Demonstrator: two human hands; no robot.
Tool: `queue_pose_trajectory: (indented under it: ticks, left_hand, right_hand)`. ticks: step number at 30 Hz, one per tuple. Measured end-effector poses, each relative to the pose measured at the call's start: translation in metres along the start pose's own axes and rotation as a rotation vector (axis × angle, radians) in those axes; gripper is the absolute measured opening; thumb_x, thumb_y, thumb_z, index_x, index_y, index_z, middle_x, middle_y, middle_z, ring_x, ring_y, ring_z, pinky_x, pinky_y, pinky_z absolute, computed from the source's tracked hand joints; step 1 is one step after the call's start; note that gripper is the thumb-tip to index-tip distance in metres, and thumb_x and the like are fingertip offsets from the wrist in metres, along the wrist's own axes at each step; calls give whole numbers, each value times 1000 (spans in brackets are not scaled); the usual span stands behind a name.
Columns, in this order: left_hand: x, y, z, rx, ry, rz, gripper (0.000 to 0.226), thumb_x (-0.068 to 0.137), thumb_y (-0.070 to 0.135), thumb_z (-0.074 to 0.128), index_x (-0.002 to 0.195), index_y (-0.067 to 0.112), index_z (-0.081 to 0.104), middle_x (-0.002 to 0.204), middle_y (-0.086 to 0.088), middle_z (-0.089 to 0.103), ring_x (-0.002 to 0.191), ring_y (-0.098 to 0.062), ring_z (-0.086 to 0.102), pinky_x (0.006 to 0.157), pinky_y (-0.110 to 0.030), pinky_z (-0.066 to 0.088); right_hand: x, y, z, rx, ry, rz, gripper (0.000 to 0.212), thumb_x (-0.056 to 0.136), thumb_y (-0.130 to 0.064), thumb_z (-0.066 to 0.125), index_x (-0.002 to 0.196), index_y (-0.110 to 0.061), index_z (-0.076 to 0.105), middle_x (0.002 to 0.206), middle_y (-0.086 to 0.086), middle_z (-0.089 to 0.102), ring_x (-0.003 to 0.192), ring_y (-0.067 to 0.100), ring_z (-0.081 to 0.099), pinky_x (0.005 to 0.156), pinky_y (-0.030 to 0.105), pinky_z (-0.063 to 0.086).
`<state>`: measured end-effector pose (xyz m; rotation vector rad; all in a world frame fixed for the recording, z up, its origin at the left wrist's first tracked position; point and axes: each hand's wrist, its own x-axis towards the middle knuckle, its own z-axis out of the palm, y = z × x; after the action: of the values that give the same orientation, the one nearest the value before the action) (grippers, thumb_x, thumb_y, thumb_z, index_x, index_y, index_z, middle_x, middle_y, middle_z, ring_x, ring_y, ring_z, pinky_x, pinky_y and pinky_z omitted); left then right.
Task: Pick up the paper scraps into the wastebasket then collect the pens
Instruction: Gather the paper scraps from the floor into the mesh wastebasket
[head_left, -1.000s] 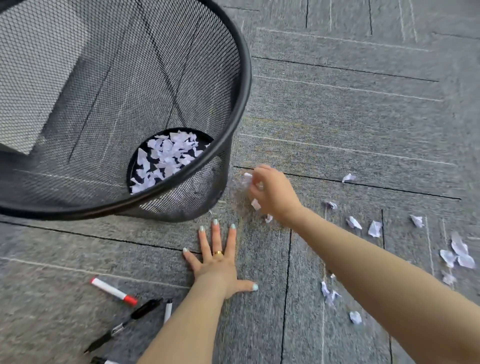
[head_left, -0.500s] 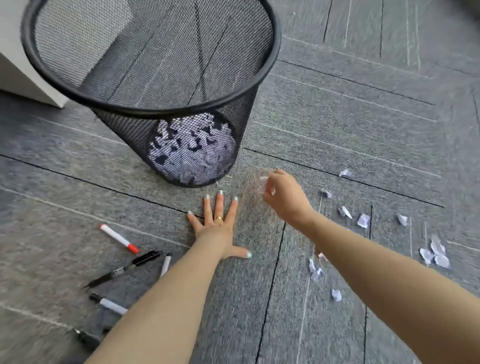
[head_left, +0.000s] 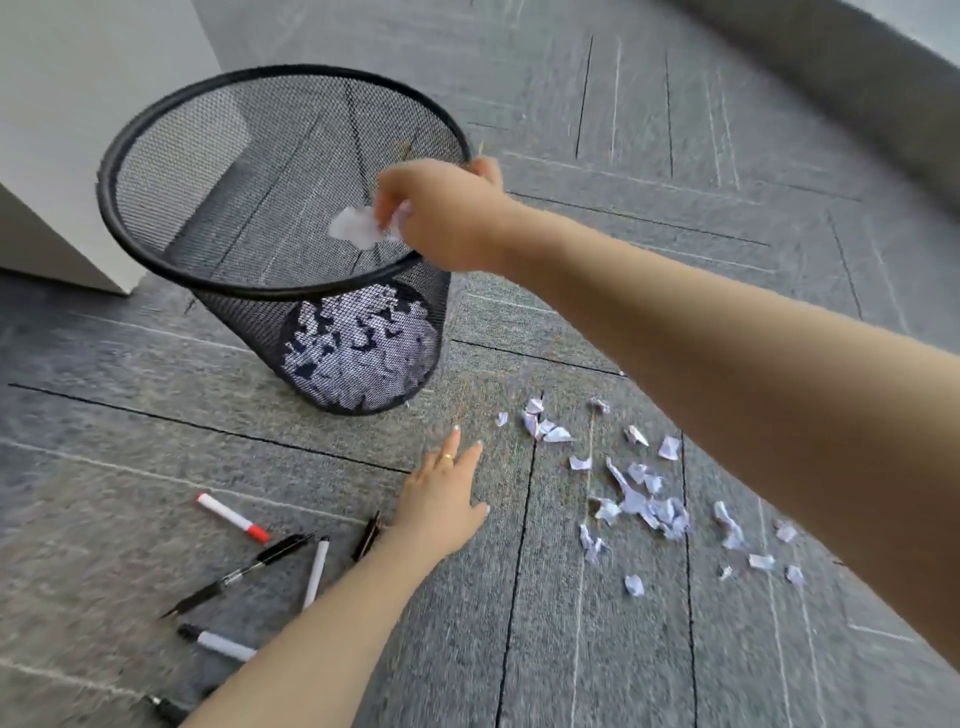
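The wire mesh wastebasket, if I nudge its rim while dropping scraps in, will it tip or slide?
The wastebasket is thin open mesh holding only paper scraps, so it is probably light and would slide on the carpet. Its rim looks wider than its base, so a sideways knock could well tip it. The mesh probably flexes slightly.

Right hand (head_left: 441, 218) over wastebasket (head_left: 156, 119) mouth, pinching paper scraps (head_left: 358, 227); left hand (head_left: 441, 499) flat on carpet (head_left: 649, 156).

Probably an office: grey carpet tiles (head_left: 649, 156) cover the floor, with a black mesh wastebasket (head_left: 156, 249) and marker pens (head_left: 232, 518) about.
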<state>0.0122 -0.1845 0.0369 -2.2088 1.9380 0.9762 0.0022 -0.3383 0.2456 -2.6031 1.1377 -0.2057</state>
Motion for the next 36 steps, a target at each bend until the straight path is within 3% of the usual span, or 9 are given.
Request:
queue_pose_trajectory:
  ticks: [3,6,9,12,15,23,28,33,36]
  left_hand:
    - [7,0,-4,-55,28,-1,65,91,28,54,147,22,21,156,-4,16,142,-25,21,115,-41,22]
    - [20,2,-13,-65,48,10,58,91,21,53,144,20,29,151,-4,29,135,-24,35,109,-38,35]
    - [38,10,-24,-175,55,-30,52,92,16,52,141,18,35,145,-6,37,86,-17,62,75,-30,52]
    - [60,23,-25,-339,98,-116,47,92,17,52,137,16,41,126,-8,50,52,-12,46,51,-28,43]
    - [71,42,-19,-355,136,-137,48,89,12,57,135,12,43,133,-12,43,61,-10,47,50,-20,40]
    - [89,46,-3,-193,156,-160,17,89,-1,50,103,9,52,133,-19,40,80,-22,50,66,-30,40]
    - [95,42,-4,-142,192,-44,5,91,11,52,87,12,54,100,-11,62,79,-23,53,67,-34,44]
    - [100,76,7,-149,142,125,5,88,15,59,84,14,58,145,-8,35,135,-26,28,110,-41,23]
    - [95,88,27,-169,102,90,11,88,13,58,78,12,54,151,-7,28,142,-26,20,116,-45,17]
  right_hand:
    - [-3,-3,-4,-5,-142,50,51,84,3,36,114,-29,60,107,-13,60,96,13,50,108,52,10]
    - [-10,8,-5,56,0,60,16,89,-21,48,86,-20,64,89,-11,61,93,13,54,109,64,6]
    - [-19,18,-2,121,157,85,27,86,-32,57,62,-24,47,76,-11,55,80,9,49,110,56,18]
    - [-35,27,-3,272,364,82,32,85,-34,58,60,-24,41,74,-10,55,74,9,52,101,44,37]
    - [-74,57,11,496,536,199,23,86,-29,58,69,-17,51,79,2,63,81,16,59,81,33,47]
    - [-248,145,142,560,284,790,11,89,-19,58,97,-13,61,103,-1,59,99,13,55,91,29,43]
    - [-304,146,191,373,229,829,24,85,-25,62,107,-16,60,119,-1,51,112,17,46,101,37,37]
    - [-324,141,220,142,98,662,68,75,-53,63,133,-28,38,147,-3,27,134,17,16,113,47,-3]
    - [-329,145,232,56,24,610,79,73,-67,46,139,-34,19,153,0,18,140,22,5,111,48,-11]
